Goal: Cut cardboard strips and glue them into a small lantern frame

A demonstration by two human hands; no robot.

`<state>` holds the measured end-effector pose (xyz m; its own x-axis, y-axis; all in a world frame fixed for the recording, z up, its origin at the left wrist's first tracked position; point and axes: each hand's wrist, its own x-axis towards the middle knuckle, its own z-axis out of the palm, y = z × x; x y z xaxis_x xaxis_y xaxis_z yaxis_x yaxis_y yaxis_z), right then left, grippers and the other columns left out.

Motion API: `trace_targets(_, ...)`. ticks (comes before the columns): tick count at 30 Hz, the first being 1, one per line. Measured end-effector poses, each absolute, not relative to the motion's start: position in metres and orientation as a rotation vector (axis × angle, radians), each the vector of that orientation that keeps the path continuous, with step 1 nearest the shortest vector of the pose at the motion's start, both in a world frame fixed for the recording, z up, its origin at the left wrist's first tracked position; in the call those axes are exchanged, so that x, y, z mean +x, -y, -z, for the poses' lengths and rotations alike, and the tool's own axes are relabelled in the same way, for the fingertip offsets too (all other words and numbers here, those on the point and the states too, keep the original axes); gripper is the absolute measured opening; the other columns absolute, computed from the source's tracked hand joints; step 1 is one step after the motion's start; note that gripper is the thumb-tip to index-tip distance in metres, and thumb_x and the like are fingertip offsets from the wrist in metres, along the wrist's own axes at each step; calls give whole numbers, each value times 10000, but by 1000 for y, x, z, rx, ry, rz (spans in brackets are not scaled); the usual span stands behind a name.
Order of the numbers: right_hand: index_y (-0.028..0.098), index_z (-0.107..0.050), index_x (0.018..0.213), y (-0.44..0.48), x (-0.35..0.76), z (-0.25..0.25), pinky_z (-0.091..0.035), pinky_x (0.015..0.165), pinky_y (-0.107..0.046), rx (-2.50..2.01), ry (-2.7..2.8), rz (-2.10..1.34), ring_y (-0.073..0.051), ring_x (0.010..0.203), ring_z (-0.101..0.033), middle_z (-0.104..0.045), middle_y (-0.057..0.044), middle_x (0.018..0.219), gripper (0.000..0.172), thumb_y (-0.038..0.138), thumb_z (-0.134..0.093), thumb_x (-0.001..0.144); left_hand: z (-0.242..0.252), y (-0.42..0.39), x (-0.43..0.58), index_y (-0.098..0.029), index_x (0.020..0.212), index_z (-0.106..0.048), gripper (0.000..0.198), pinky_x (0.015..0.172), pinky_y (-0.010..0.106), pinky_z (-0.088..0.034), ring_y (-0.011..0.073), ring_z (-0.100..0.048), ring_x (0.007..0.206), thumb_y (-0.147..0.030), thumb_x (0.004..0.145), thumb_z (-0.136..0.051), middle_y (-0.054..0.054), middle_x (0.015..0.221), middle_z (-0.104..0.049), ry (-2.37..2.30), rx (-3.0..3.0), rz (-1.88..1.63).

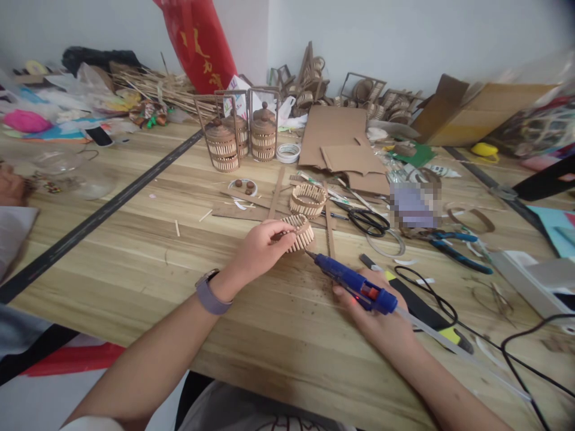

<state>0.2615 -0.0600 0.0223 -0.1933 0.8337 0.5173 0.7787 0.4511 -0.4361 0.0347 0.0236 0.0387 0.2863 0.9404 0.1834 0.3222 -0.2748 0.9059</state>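
My left hand (265, 248) pinches the near side of a small round basket ring (303, 233) made of short pale sticks between brown bands. In my right hand (377, 305) is a blue hot glue gun (350, 278) with a clear glue stick running out of its back. Its nozzle points at the ring's lower right edge; whether it touches I cannot tell. Just behind stands a second stick ring (308, 199). Brown strips (329, 227) lie around both rings.
Lidded stick baskets in frames (223, 143) stand at the back, beside white tape rolls (288, 153). Black-handled scissors (368, 221), blue-handled pliers (462, 248) and a loose black cable (449, 299) lie to the right. Cardboard (335, 134) lies behind. Another person's hand (11, 185) shows at far left.
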Motion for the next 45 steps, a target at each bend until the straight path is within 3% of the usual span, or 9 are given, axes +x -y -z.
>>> trace_targets(10,236,-557,698,57,264,-23,-402,579,-317,-1401,2003,-136,-170,572,-525,-549,7,587,270,419,-566,896,-40,-26,34,-178,965,-735,266,750,295,-499,188,-657,862,-340,860,-552,48,965,-740,-1150,1673,-960)
trace_targets(15,226,-599,781,56,267,-25,-416,574,-318,-1319,2021,-120,-177,598,-544,-593,-5,646,187,385,-603,879,-40,-26,32,-178,942,-741,268,699,270,-489,178,-649,816,-347,868,-545,34,914,-739,-1173,1666,-948)
trace_targets(21,214,-594,780,57,265,-23,-451,622,-316,-1283,2029,-183,-179,673,-581,-629,-21,715,185,369,-600,881,-40,-24,34,-176,945,-734,249,731,276,-487,188,-651,870,-323,870,-548,45,962,-730,-1190,1753,-960)
trace_targets(28,222,-539,687,59,262,-27,-395,564,-308,-1384,1992,-180,-164,593,-513,-535,3,606,285,414,-565,896,-40,-23,36,-184,961,-731,243,747,291,-481,192,-638,905,-307,880,-538,45,968,-722,-1195,1787,-940)
trace_targets(45,230,-542,695,58,264,-21,-384,596,-320,-1382,1998,-126,-169,601,-533,-559,6,615,274,408,-561,904,-40,-22,36,-186,950,-731,244,773,295,-495,194,-641,928,-312,871,-538,53,999,-718,-1176,1784,-962)
